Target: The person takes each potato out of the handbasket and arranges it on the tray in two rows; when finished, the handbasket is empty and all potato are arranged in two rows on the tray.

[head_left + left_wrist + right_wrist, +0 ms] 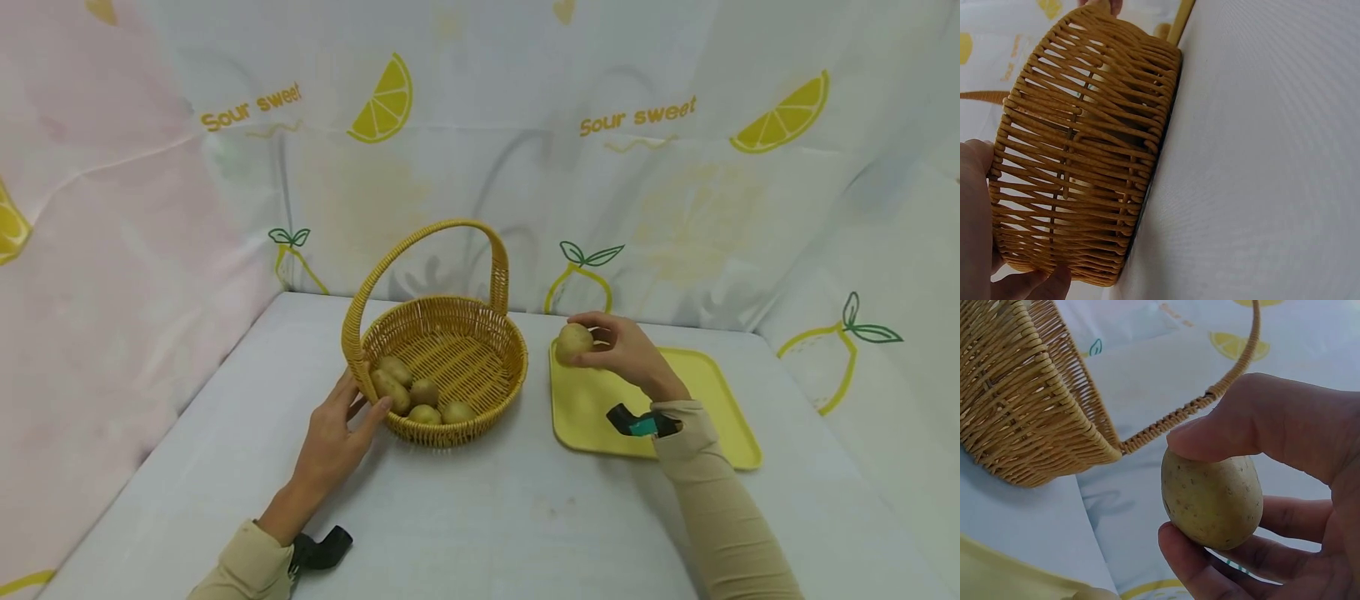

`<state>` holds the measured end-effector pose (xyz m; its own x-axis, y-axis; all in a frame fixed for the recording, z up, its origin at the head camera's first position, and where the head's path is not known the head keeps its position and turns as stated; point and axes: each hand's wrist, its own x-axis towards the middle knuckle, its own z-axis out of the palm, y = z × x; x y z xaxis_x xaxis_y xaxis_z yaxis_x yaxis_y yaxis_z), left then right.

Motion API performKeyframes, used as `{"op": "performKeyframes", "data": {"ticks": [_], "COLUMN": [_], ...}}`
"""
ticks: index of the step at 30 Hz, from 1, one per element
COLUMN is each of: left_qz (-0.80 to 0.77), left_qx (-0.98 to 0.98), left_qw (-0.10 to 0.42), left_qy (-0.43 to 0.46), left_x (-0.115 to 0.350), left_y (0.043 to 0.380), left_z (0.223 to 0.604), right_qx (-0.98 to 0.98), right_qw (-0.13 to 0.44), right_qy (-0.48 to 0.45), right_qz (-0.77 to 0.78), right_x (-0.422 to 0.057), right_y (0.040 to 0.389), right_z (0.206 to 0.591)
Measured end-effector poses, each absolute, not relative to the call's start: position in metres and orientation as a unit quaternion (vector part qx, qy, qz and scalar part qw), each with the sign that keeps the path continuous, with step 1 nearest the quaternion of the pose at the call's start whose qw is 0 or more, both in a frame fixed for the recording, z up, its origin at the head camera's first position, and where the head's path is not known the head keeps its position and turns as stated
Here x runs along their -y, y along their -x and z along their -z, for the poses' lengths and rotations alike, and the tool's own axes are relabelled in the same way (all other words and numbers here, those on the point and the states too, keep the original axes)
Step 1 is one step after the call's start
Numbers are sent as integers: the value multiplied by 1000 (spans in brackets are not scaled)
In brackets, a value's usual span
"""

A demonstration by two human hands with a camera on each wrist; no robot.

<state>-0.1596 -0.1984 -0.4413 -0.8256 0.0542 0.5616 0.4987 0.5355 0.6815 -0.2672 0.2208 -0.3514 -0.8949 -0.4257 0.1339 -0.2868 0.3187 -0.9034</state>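
Note:
My left hand (pixel 333 433) grips the wicker basket (pixel 517 375) at its left side, thumb over the rim by the foot of the handle. In the left wrist view, the fingers (pixel 1054 284) press against the basket's woven wall. Several potatoes (pixel 390 388) lie together at the left and front of the basket. Over the left end of the yellow tray (pixel 637 404), my right hand (pixel 626 354) holds another potato (pixel 1213 500). The right wrist view shows that potato pinched between thumb and fingers, its speckled skin facing the camera.
The basket's tall arched handle (pixel 431 229) rises above its bowl. A rounded pale object (pixel 1094 594) shows at the tray's edge in the right wrist view. White cloth covers the table (pixel 480 525), and lemon-printed cloth (pixel 480 167) hangs behind and at both sides.

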Motion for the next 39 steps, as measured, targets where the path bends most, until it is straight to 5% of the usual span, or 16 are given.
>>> {"op": "performKeyframes", "data": {"ticks": [39], "left_qz": [457], "left_qx": [841], "left_qw": [238], "left_qy": [165], "left_x": [198], "left_y": [158], "left_z": [440], "right_qx": [-858], "right_qw": [25], "right_qy": [136], "right_qz": [494], "right_x": [-286], "right_y": [281], "right_z": [367]}}
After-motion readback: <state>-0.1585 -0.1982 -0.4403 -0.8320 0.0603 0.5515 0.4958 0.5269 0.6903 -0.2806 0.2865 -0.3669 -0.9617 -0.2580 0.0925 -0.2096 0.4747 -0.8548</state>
